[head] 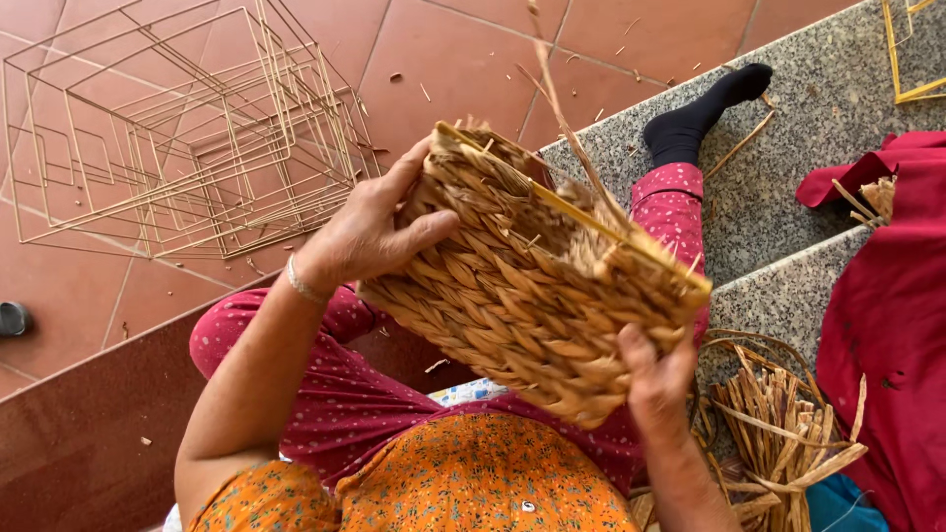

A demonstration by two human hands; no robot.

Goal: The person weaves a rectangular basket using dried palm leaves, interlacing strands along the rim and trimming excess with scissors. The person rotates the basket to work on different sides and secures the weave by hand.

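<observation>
A rectangular woven straw basket [522, 296] with braided sides is tilted on its side over my lap. My left hand [370, 227] grips its left end, thumb across the weave, a thin bracelet on the wrist. My right hand [658, 379] holds the lower right corner from beneath. Loose straw strands [576, 148] stick up from the basket's open rim. My legs in dark pink dotted trousers [315, 365] and a black sock [695, 113] lie under and behind it.
Several gold wire frames [177, 128] are stacked on the red tiled floor at upper left. A bundle of dried straw strips [778, 433] lies at lower right on the granite step [788, 167]. A person's red garment [887, 315] fills the right edge. Another wire frame [912, 49] sits top right.
</observation>
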